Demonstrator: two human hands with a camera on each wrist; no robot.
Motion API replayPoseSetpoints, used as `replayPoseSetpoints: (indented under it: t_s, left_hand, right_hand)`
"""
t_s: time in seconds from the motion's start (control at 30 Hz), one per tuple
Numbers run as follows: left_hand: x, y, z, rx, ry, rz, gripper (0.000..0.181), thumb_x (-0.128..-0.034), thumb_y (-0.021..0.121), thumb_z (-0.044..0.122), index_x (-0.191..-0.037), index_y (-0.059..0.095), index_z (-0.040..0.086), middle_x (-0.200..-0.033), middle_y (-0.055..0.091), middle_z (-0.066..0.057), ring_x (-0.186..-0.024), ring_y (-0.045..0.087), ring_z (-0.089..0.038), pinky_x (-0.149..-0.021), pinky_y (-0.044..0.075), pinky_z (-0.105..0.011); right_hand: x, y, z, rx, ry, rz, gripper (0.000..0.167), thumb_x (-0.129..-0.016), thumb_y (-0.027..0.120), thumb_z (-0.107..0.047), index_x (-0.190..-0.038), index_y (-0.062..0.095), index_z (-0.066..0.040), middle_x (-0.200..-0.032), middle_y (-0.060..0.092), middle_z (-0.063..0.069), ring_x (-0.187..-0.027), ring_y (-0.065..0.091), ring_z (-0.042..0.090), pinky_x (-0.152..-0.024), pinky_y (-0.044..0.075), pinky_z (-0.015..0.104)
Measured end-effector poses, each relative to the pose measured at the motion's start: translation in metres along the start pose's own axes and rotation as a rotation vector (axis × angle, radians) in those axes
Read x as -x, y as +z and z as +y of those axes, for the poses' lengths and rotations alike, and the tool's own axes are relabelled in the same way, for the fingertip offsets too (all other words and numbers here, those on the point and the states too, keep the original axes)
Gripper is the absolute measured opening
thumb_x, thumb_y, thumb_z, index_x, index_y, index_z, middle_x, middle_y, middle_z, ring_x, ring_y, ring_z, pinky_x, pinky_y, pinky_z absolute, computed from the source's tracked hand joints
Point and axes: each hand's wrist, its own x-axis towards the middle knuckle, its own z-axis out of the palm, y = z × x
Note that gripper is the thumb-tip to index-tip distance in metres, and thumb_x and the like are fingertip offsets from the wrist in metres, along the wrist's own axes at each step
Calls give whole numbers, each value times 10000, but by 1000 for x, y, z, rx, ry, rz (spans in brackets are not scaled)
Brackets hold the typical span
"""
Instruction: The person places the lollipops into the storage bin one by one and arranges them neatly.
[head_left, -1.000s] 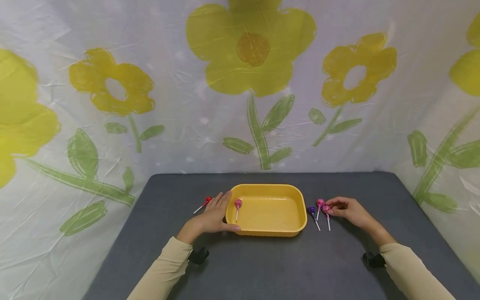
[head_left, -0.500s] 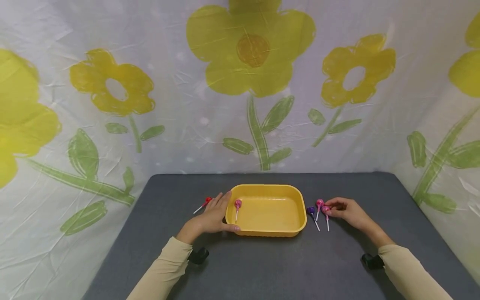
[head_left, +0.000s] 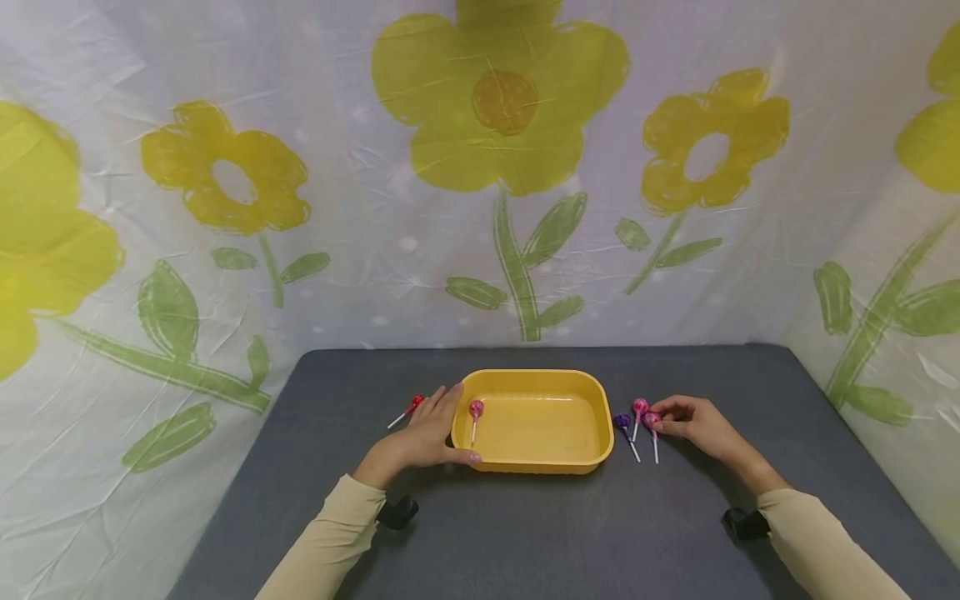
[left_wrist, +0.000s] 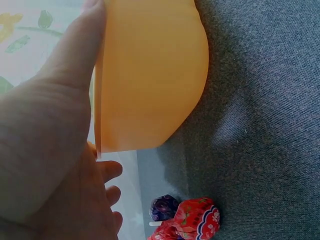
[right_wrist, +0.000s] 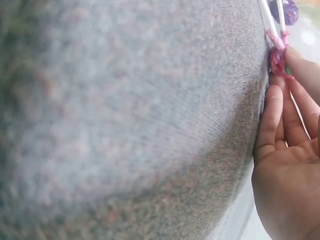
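In the head view, the left hand lies spread along the left end of a yellow plastic tray, thumb on its front rim. Inside the tray, at the left, is a pink lollipop. To the right of the tray, the right hand pinches another pink lollipop by its wrapped head, the white stick pointing toward the front. The right wrist view shows its pink wrapper at the fingertips. Just left of it lie one more pink lollipop and a purple lollipop.
A red lollipop lies left of the tray, near the left fingers; the left wrist view shows red and dark purple wrappers there. The dark grey table ends at a flower-printed curtain behind.
Hardly anything differs. The left hand stays on the tray, and the right hand keeps its fingers at the pink lollipop, which has shifted very slightly left since the first frame.
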Motion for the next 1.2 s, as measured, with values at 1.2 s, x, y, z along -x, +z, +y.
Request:
replayPoseSetpoints:
  t_s: [1.2]
  left_hand:
    - [1,0,0,13,27,6,1251,-772,720,662,-1595,0,54,-1677,92,-153,-1550,35,-410,-1222,70,-642]
  right_hand:
    - [-9,-39,-51,11,-15,-46,431,-937,673,-379,-1280,648,-119,-1218,706,113,-973,650,-44,-836,521,153]
